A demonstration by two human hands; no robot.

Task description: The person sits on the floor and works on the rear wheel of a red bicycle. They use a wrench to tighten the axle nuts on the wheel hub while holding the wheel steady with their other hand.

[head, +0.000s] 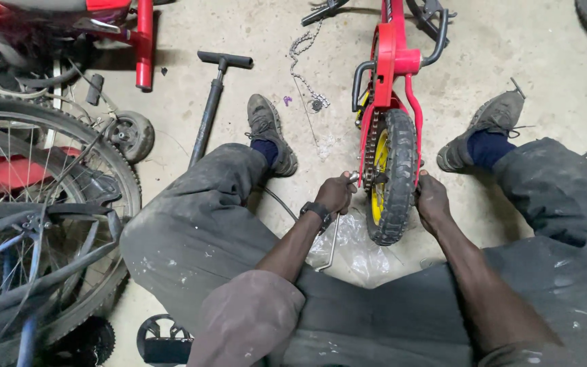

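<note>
A small red bicycle frame (pixel 394 61) lies between my legs, its black tyre on a yellow wheel (pixel 394 178) pointing at me. My left hand (pixel 336 193), a dark watch on its wrist, is closed at the left end of the wheel axle, beside the chain (pixel 371 153); a thin metal tool (pixel 331 246) hangs below it. My right hand (pixel 431 199) grips the right end of the axle at the red fork. What sits inside either fist is hidden.
A black floor pump (pixel 210 109) lies left of my left foot. A loose chain (pixel 301 64) trails on the concrete. A large spoked wheel (pixel 42 204) and dark frames crowd the left. A small training wheel (pixel 130 134) and clear plastic bag (pixel 358 248) lie nearby.
</note>
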